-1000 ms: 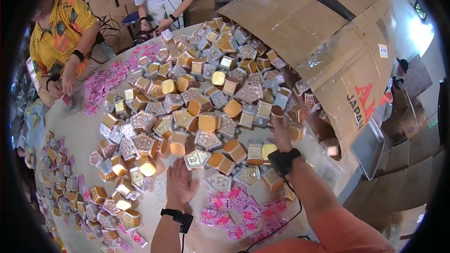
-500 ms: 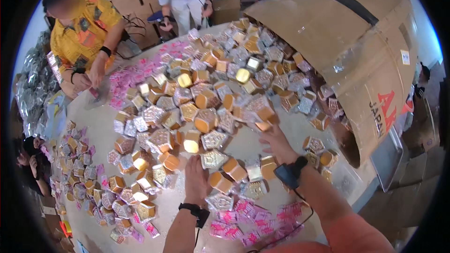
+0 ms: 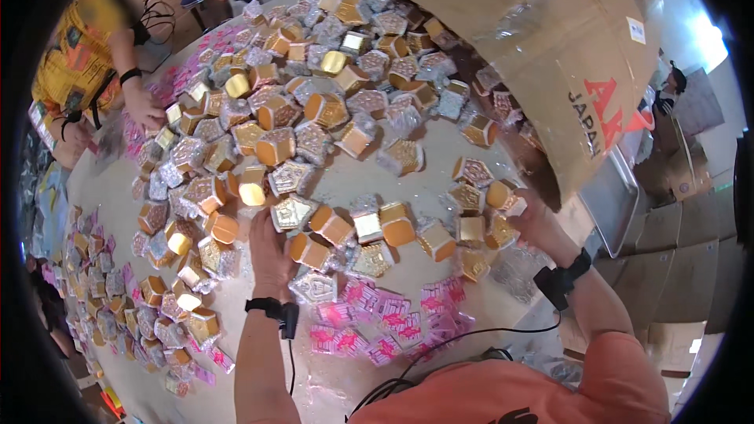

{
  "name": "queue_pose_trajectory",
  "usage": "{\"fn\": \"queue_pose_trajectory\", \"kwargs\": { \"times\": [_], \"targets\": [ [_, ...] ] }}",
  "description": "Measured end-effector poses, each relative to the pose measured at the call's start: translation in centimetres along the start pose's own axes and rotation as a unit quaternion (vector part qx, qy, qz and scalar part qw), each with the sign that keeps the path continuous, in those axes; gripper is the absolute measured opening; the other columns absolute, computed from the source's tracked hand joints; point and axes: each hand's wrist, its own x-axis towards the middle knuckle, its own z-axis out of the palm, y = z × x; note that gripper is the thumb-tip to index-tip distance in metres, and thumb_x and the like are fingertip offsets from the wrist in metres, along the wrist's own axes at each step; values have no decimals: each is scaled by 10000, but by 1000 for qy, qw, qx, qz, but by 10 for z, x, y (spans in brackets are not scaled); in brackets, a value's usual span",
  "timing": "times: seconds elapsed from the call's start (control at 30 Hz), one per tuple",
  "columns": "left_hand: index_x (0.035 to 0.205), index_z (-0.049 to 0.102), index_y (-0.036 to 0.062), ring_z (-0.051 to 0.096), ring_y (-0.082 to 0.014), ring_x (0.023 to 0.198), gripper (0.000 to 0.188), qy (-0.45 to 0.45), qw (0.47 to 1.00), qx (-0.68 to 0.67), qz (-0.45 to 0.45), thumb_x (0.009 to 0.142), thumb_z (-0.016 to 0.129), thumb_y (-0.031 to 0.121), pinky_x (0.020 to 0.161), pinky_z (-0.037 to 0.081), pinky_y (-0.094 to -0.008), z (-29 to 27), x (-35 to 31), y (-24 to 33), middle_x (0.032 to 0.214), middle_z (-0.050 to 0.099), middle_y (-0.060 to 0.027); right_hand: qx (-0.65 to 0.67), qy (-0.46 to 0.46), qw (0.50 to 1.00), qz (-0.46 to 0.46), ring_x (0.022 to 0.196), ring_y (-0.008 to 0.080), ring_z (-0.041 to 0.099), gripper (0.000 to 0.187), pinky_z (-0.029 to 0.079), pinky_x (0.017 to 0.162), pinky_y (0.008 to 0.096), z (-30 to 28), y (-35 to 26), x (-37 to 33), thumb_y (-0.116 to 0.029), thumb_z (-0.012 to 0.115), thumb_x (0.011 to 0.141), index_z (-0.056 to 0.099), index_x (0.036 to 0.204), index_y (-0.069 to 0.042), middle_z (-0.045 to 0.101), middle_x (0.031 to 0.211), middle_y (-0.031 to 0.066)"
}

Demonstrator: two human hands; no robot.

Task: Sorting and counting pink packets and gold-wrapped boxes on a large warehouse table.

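Many house-shaped packets in gold, silver and brown, wrapped in clear plastic, cover the table. My left hand [image 3: 271, 257] rests flat on the table with its fingers stretched forward. Its fingertips are beside a silver-gold house-shaped packet [image 3: 294, 213] and partly hidden by it. Farther right, my right hand [image 3: 542, 224] reaches into a small cluster of these packets. Its fingers curl against a gold-and-brown house-shaped packet [image 3: 501, 195] at the cluster's edge; the fingertips are partly hidden. Between my hands stands a row of packets, among them an orange-sided one [image 3: 397, 224].
Pink printed sachets [image 3: 385, 310] lie close to my body. A large cardboard box [image 3: 542, 55] lies on its side at the far right, packets spilling from its mouth. A metal tray [image 3: 616, 196] stands beyond the table edge. A co-worker's hand [image 3: 143, 106] is at the far left.
My right hand has moved right, from beside a wrapped packet near the middle to the cluster. That packet lies on the table. My left hand stays beside the same packet. The view has shifted right.
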Motion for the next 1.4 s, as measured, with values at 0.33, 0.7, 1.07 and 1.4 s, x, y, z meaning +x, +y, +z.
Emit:
{"fn": "queue_pose_trajectory", "kwargs": {
  "times": [0.33,0.7,1.07,1.4],
  "targets": [
    [1240,467,-10,442,-303,1194,512,-6,980,-139,-143,772,635,110,1033,330,-384,-44,-88,-23,1243,491,-164,333,-59,933,126,589,263,623,810,542,475,391,64,60,-1,-184,597,829,82,1453,-215,546,959,185],
    [1330,333,-59,374,-371,1233,688,38,988,-74,-134,795,640,245,1054,283,-424,-26,-185,65,1286,415,-226,375,-62,924,-36,689,247,664,660,568,508,355,164,-43,43,-70,595,788,281,1368,-69,557,1083,179],
    [1363,251,-81,260,-467,1286,785,-5,974,-153,-167,773,637,264,1077,227,-483,-3,-205,113,1380,266,-325,-33,-60,900,-431,884,374,600,283,457,833,484,209,-62,6,-206,532,780,591,1022,-73,615,1021,154],
    [1292,381,-34,319,-467,1253,663,-107,987,-124,-1,759,655,250,1056,264,-506,3,-190,154,1331,395,-252,-285,-44,790,-541,1184,358,429,361,386,908,518,202,-11,-80,-126,560,764,567,1118,-55,476,1255,183]
  ]
}}
